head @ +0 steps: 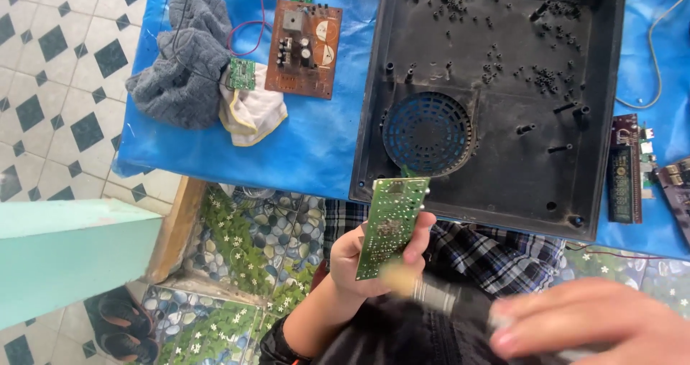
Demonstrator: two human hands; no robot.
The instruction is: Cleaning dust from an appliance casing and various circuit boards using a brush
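Nearest me, my right hand grips a blurred brush whose bristles meet the green circuit board that my left hand clasps upright over my lap. I judge cleaning is underway, and the next stroke needs light pressure; beyond, the black casing lies open on the blue-covered table.

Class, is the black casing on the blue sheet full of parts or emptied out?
Emptied: the black casing shows only bare posts and its fan grille.

A black plastic casing (dusty inside), a brown circuit board and a grey cloth lie on the blue surface.
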